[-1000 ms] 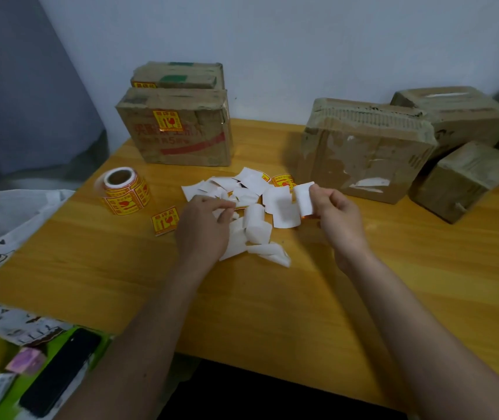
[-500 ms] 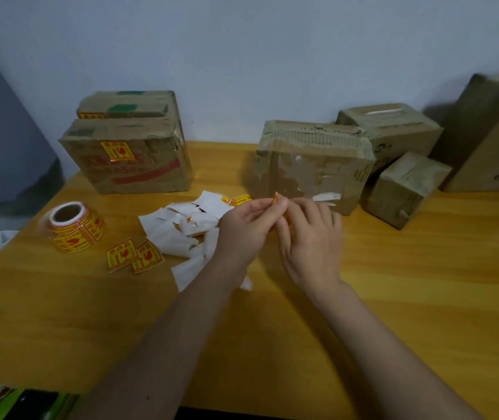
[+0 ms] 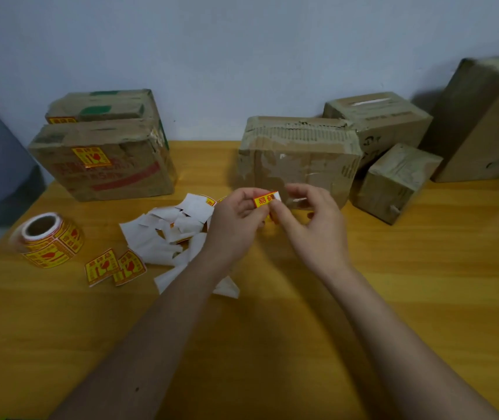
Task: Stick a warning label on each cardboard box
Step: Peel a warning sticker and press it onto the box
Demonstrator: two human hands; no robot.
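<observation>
My left hand (image 3: 239, 219) and my right hand (image 3: 312, 222) together pinch a yellow-and-red warning label (image 3: 266, 199) above the wooden table (image 3: 272, 344), just in front of a worn cardboard box (image 3: 299, 153) that shows no label. At the back left a box (image 3: 102, 165) carries a label on its front, and a second box (image 3: 102, 106) behind it shows a label edge. A label roll (image 3: 49, 241) lies at the left, with two loose labels (image 3: 115, 266) beside it.
A heap of white backing papers (image 3: 169, 231) lies under and left of my left hand. Three more cardboard boxes stand at the back right: a medium one (image 3: 378, 122), a small one (image 3: 393, 183) and a tall one (image 3: 484, 122). A wall closes the table's far edge.
My hands rose from the paper heap and came together. The label they hold has turned so its printed yellow face now shows. The camera view shifted right, revealing the tall box.
</observation>
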